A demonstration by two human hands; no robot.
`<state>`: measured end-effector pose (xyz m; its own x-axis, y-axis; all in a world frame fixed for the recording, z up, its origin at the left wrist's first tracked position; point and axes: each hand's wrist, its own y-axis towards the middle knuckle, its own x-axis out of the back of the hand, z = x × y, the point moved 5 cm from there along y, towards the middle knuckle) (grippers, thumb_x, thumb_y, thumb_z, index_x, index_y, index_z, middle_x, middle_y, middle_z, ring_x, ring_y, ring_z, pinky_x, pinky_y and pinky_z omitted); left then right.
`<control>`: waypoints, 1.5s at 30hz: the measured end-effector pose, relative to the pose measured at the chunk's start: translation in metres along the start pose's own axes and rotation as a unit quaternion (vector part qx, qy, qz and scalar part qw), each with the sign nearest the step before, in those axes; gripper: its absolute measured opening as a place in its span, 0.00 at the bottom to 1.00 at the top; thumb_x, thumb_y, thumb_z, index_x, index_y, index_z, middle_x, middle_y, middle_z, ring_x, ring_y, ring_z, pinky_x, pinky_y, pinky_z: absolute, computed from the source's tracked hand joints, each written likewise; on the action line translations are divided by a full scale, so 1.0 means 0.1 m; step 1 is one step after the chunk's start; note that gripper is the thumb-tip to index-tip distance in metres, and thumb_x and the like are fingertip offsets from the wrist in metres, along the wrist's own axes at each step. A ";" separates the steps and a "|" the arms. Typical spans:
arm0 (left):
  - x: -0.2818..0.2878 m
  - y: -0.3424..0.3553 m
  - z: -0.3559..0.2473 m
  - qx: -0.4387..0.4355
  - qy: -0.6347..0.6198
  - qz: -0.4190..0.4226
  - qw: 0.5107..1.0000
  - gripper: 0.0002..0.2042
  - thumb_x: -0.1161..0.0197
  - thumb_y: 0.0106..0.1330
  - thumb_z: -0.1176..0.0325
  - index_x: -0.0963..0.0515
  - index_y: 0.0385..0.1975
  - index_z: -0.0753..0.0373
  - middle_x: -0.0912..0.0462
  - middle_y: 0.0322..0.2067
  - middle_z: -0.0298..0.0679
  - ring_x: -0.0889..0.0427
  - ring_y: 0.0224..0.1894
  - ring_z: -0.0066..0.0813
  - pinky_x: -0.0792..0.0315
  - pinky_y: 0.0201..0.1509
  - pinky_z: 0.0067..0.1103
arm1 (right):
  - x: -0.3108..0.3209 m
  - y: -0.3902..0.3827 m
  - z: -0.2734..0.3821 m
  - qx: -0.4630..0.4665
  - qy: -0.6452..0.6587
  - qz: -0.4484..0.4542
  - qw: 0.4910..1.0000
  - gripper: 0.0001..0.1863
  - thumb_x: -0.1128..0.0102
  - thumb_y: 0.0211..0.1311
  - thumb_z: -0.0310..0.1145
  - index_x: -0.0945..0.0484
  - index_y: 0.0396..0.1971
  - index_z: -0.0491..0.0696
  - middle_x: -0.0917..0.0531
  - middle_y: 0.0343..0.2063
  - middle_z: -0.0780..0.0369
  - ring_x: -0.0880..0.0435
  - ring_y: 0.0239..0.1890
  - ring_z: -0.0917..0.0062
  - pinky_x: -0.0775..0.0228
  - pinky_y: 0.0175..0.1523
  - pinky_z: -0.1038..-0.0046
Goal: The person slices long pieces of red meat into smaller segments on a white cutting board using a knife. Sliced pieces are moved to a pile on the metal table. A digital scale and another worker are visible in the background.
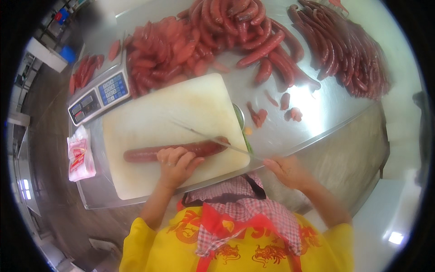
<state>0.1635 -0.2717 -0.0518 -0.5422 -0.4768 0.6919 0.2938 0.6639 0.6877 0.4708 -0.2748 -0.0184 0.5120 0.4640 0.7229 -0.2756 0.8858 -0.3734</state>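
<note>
A long dark-red sausage (pixel 206 148) lies crosswise on a white cutting board (pixel 181 102). My left hand (pixel 176 165) is closed over its middle, pressing it against the board. Out to the right, my right hand (pixel 286 172), slightly blurred, is wrapped round the handle of a knife (pixel 199 133). The thin blade reaches left and away from me, crossing over the sausage near its right end. Whether the edge touches the sausage I cannot tell. My fingers hide most of the knife's handle.
A pile of cut sausage pieces (pixel 165 47) and whole sausages (pixel 240 18) lies behind the board. Darker thin sausages (pixel 344 50) sit far right. A scale (pixel 99 94) holding pieces stands left, above plastic bags (pixel 80 154). Scraps (pixel 257 114) lie on the metal table (pixel 290 129).
</note>
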 end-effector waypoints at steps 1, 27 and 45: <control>-0.03 -0.01 0.02 -0.001 0.006 0.009 1.000 0.17 0.24 0.46 0.59 0.23 0.36 0.48 0.27 0.40 0.29 0.31 0.41 0.32 0.40 0.45 0.31 | 0.11 0.02 0.04 0.024 -0.034 0.002 0.999 0.28 0.53 0.70 0.56 0.20 0.33 0.44 0.19 0.23 0.50 0.19 0.29 0.51 0.28 0.34 0.58; -0.11 0.08 0.09 0.110 -0.030 0.047 0.992 0.17 0.22 0.44 0.66 0.23 0.31 0.55 0.25 0.35 0.35 0.29 0.38 0.36 0.37 0.45 0.30 | 0.05 0.35 0.28 0.091 -0.135 0.071 0.984 0.27 0.50 0.69 0.54 0.26 0.28 0.42 0.20 0.17 0.50 0.19 0.22 0.50 0.28 0.27 0.56; -0.11 0.05 0.10 0.122 -0.048 0.020 0.991 0.15 0.23 0.46 0.65 0.22 0.31 0.53 0.24 0.34 0.30 0.27 0.39 0.33 0.38 0.45 0.31 | -0.32 0.53 0.46 0.087 -0.073 0.045 0.993 0.30 0.57 0.71 0.56 0.25 0.29 0.40 0.21 0.17 0.47 0.19 0.23 0.48 0.27 0.29 0.54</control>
<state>0.1631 -0.2576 -0.0579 -0.6093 -0.3992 0.6852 0.1236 0.8057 0.5793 0.4022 -0.2427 -0.0342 0.3593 0.5243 0.7720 -0.4576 0.8200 -0.3439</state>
